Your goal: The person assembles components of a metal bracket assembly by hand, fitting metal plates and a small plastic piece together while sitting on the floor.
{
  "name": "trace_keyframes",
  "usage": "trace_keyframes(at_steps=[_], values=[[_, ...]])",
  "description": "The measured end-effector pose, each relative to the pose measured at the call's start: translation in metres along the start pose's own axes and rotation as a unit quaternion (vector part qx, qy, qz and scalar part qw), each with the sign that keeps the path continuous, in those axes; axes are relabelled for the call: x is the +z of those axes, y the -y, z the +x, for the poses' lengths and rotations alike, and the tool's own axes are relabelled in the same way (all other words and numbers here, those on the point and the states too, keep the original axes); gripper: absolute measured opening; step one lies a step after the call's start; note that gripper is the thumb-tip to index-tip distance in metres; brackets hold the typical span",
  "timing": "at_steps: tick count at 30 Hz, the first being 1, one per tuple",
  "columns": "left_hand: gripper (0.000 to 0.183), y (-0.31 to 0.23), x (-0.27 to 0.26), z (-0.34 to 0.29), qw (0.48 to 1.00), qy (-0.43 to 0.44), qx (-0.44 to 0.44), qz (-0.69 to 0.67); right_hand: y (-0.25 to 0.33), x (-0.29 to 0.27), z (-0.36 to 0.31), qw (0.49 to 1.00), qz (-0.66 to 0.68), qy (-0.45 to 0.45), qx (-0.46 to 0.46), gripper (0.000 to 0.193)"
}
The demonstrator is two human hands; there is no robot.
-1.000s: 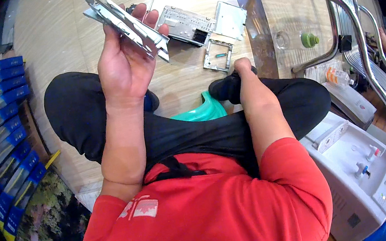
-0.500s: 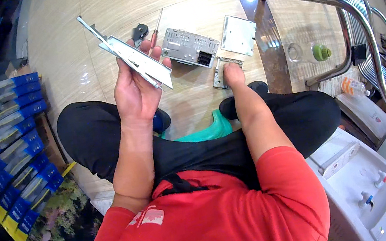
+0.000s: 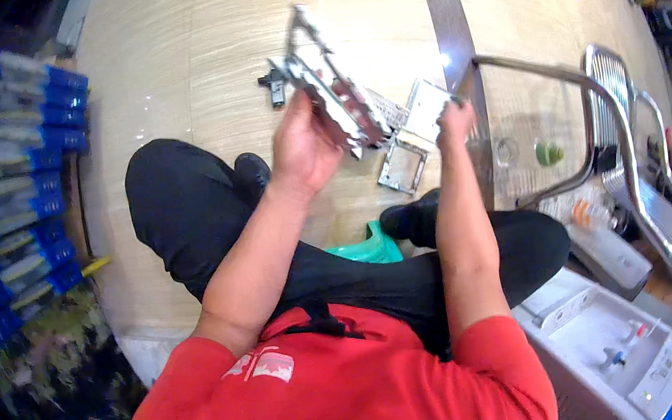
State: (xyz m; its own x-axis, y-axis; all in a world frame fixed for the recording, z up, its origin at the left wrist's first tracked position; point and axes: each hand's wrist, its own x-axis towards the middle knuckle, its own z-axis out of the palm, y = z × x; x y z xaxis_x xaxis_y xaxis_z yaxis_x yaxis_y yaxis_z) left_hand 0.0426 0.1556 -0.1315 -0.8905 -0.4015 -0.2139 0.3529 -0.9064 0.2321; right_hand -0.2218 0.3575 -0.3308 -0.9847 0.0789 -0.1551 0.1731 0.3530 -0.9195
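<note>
My left hand [image 3: 305, 145] is raised over the floor, its fingers closed on a silver metal panel [image 3: 330, 95] that is tilted and blurred by motion. An open, frame-like upper end shows on this panel. My right hand [image 3: 454, 123] is closed beside the right edge of a pale flat metal plate [image 3: 425, 110]; what its fingers hold, if anything, I cannot make out. Below the plate an open rectangular metal frame [image 3: 403, 168] lies on the floor. Partly hidden behind the held panel is a grey metal box [image 3: 387, 108].
A small black part [image 3: 274, 88] lies beyond my left hand. Near my feet is a green plastic bag [image 3: 369, 248]. To the right stand a metal bench [image 3: 623, 127], a green-topped bottle [image 3: 549, 152] and a white water dispenser [image 3: 612, 343]. Blue packages [image 3: 16, 195] are stacked at left.
My left hand has swung right with the panel, turning it so its frame-like side shows. My right hand has left the rectangular frame and moved up and right beside the plate. The view has shifted.
</note>
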Motion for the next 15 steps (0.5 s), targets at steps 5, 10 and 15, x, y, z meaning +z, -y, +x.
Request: trace_keyframes(at_steps=[5,10,15], values=[[0.030,0.006,-0.011,-0.019,0.999,-0.032,0.002,-0.033,0.268,-0.027,-0.141,0.917,0.212,0.338,-0.026,0.018],[0.027,0.029,-0.010,-0.030,0.998,-0.026,-0.006,0.060,0.306,-0.061,-0.201,0.877,-0.086,0.437,-0.178,0.036],[0.027,0.037,-0.014,-0.034,0.995,-0.022,-0.028,0.091,0.282,-0.052,-0.214,0.900,-0.153,0.383,-0.138,0.026]])
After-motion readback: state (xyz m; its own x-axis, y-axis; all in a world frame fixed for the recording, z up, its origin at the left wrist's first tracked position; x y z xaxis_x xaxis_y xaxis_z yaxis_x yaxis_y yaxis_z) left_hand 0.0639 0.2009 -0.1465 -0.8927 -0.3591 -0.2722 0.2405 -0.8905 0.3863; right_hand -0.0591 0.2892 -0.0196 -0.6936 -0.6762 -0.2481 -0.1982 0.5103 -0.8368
